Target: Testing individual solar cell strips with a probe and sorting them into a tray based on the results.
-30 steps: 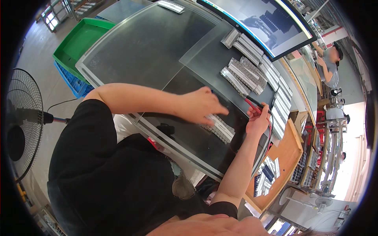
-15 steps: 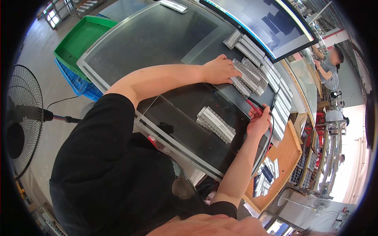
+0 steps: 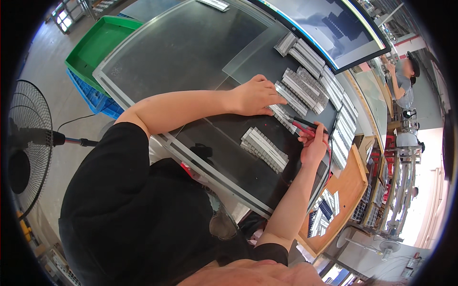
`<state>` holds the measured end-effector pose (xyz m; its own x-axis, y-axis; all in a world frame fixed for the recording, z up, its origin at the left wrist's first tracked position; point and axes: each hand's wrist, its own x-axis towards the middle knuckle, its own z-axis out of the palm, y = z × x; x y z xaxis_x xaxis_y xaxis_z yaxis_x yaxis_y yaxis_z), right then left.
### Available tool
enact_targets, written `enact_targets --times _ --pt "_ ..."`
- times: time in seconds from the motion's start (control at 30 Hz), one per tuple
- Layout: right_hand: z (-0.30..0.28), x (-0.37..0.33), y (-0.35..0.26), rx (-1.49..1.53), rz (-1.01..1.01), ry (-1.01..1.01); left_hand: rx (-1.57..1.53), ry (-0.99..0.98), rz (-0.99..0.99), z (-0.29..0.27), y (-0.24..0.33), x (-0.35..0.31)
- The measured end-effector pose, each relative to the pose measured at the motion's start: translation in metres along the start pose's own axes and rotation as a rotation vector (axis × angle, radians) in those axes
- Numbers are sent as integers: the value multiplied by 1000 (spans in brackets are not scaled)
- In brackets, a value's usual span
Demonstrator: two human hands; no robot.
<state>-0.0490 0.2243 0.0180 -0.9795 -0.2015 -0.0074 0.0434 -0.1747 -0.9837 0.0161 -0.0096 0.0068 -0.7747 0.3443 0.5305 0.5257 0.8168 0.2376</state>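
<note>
While left hand (image 3: 257,97), half curled, pinches grey strip (image 3: 282,117), right hand (image 3: 313,146) clasps red and black probes (image 3: 301,127).

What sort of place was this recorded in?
Most likely a factory workshop, perhaps an assembly or testing station: groups of pale, segmented strips lie on a dark-topped workbench, a monitor stands at its far edge, and a wooden tray holds more strips.

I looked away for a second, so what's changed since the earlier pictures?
The left hand went from the near stack to the far pile, then pulled a strip toward the body. The right hand kept the red and black probes; the near stack stayed put.
</note>
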Motion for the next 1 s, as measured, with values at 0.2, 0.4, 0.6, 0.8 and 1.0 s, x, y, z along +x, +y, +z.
enact_targets --times 0.2,0.4,0.6,0.8,1.0 --pt "-2 1 3 -29 -5 -37 6 -2 -22 2 2 -2" --pt "-1 1 5 -46 -15 -38 18 -8 -30 2 2 -3" --pt "-4 1 6 -49 -23 -44 17 -8 -33 3 2 -3" --pt "-3 2 6 -24 -20 -44 -4 -97 -63 0 3 -4" --pt "-3 2 7 -19 -19 -43 -15 -163 -91 3 1 -4"
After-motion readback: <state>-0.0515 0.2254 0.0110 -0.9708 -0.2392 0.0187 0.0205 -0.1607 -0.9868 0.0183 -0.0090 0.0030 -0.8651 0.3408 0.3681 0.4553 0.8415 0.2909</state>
